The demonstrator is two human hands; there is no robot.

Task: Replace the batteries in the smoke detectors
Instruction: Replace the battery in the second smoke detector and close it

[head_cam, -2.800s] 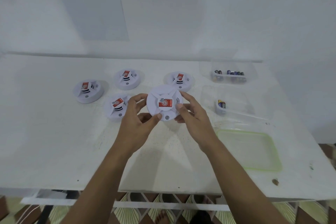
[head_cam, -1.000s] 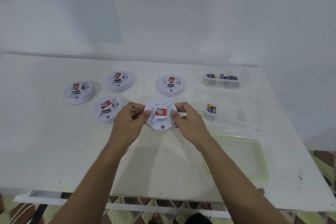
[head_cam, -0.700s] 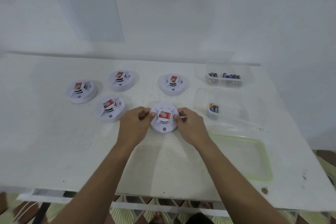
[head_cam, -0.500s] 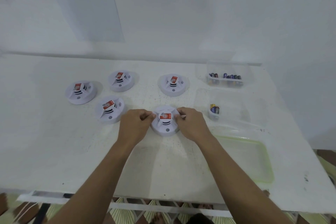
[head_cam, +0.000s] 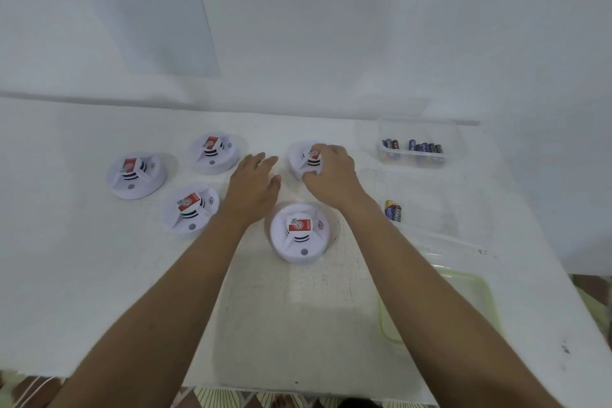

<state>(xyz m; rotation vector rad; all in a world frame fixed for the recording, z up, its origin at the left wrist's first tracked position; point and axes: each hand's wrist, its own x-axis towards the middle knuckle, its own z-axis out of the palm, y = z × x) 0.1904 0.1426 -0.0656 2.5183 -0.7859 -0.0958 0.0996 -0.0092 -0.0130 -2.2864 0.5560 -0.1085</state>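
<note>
The far smoke detector (head_cam: 297,162) sits on the white table (head_cam: 82,275), face up, toward the back and right of centre. The right hand (head_cam: 331,175) covers its right half: fingers curled over the top, thumb against the near edge, gripping it. The left hand (head_cam: 253,187) is just to the left of this unit, not touching it, fingers straight and loosely spread, holding nothing.

The near smoke detector (head_cam: 299,233) lies between the two forearms, face up, free of both hands. Three more units stand to the left: the back detector (head_cam: 213,152), the left detector (head_cam: 137,174) and the middle detector (head_cam: 190,209). Each carries a red label.

To the right, a clear box (head_cam: 452,139) holds a row of batteries (head_cam: 414,146). A second clear box (head_cam: 430,209), nearer, holds a pair of batteries (head_cam: 393,211) standing upright. A green-rimmed lid (head_cam: 381,318) lies at the near right. A printed sheet (head_cam: 149,10) hangs on the wall.
</note>
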